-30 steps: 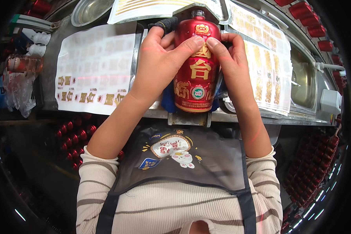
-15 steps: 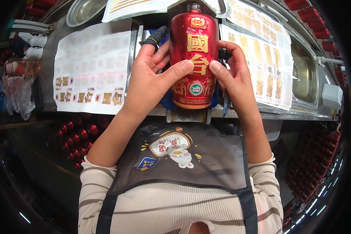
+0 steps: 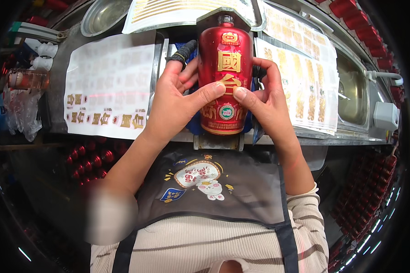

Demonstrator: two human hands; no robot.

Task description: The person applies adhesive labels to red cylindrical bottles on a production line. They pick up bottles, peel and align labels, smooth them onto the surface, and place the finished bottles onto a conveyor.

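A glossy red bottle (image 3: 208, 57) with a dark neck lies in front of me, its neck pointing away. Gold characters, a gold emblem and a round green-and-white seal decorate its front. Both thumbs press on the lower gold character at the bottle's middle. My left hand (image 3: 175, 102) grips the left side, its index finger raised in a black knit finger cover (image 3: 185, 51). Around the right side curls my right hand (image 3: 271, 102), with its fingertips partly hidden. Beneath the bottle, a metal holder (image 3: 218, 142) shows at the near end.
White sheets of gold character stickers lie left (image 3: 118, 54) and right (image 3: 305, 86). A metal bowl (image 3: 104, 18) stands far left, a metal basin (image 3: 353, 91) at right. A plastic bag (image 3: 25, 113) and a cup (image 3: 29, 78) sit left. Red bottles (image 3: 93, 159) are below the bench.
My right thumb has slid left across the lower gold character, closer to my left thumb. The bottle and bench appear slightly lower in view.
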